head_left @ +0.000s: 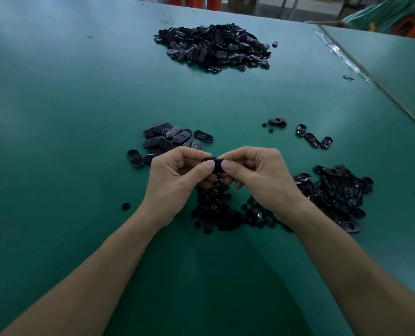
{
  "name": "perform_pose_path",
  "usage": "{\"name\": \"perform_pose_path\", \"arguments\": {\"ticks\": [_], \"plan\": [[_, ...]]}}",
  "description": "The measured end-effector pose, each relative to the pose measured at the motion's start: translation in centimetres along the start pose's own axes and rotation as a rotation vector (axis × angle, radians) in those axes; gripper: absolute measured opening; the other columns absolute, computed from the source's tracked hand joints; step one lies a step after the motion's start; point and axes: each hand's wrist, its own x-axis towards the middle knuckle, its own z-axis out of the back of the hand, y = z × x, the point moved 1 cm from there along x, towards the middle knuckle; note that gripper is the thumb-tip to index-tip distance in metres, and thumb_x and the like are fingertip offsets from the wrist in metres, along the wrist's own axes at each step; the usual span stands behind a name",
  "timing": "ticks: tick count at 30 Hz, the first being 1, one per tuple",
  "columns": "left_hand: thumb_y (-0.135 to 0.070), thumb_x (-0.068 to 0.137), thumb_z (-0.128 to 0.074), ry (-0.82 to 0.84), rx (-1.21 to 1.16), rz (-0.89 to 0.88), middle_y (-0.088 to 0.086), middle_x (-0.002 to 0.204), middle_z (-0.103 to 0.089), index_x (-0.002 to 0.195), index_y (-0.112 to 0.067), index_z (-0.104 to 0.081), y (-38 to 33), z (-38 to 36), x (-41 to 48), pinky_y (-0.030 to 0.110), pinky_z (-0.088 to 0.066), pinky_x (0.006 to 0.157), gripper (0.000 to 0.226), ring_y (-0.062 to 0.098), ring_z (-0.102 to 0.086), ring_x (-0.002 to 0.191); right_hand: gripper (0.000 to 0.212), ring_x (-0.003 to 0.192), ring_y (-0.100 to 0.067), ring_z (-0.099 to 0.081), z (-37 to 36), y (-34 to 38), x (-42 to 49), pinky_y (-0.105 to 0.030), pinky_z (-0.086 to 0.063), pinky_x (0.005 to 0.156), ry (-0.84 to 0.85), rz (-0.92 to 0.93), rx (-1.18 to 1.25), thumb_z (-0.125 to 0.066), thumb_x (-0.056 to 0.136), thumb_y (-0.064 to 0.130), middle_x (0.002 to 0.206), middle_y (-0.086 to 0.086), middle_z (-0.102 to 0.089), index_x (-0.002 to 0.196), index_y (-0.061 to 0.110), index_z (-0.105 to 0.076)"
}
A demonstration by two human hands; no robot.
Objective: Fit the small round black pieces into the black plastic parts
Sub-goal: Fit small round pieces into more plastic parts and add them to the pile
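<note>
Head view: a black plastic part (pixel 215 163), flat and oval, is pinched between the 2 hands just above the counter (pixel 56 117). The left hand (pixel 175 178) grips 1 end with its thumb laid over curled fingers, and the right hand (pixel 257 175) grips the other end the same way. The thumbs hide the middle of the part, so I cannot tell whether a round piece is already seated there.

The part looks like thin moulded plastic, so it is probably very light, stiff and somewhat slick on its glossy face. The ends and long edges seem the best places to hold it, since that leaves the central opening free. A round piece is tiny and would likely need a fingertip pinch at its rim, followed by a firm thumb press to seat it.

Directly below the hands lies a heap of small round pieces (pixel 216 212). Touching it on the right, a pile of loose parts (pixel 339 192) runs under the right wrist. Just beyond the left hand is a cluster of smooth-faced parts (pixel 167 139). A stray round piece (pixel 125 206) lies apart on the left. Well beyond everything is a large far heap (pixel 213 44).
</note>
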Motion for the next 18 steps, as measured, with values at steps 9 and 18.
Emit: {"name": "perform_pose_path", "arguments": {"ticks": [9,18], "plan": [[-0.014,0.078,-0.078,0.038,-0.008,0.0,0.0,0.083,-0.077,0.099,-0.014,-0.07,-0.2,-0.3,0.1,0.018,-0.054,0.069,0.022,0.01,-0.071,0.074,0.008,0.067,-0.016,-0.072,0.0,0.5,0.2,-0.023,-0.053,0.059,0.09,-0.092,-0.008,-0.06,0.098,0.011,0.079,-0.003,-0.076,0.095,0.012,-0.068],[-0.001,0.1,-0.053,-0.032,-0.053,0.021,0.001,0.084,-0.065,0.107,-0.012,-0.066,0.3,-0.1,0.4,0.026,-0.059,0.07,0.019,0.018,-0.072,0.078,0.01,0.077,0.004,-0.06,3.1,-1.4,0.5,-0.018,-0.054,0.079,-0.033,-0.052,-0.741,-0.074,0.088,0.024,0.083,0.011,-0.066,0.098,0.021,-0.073]]}}
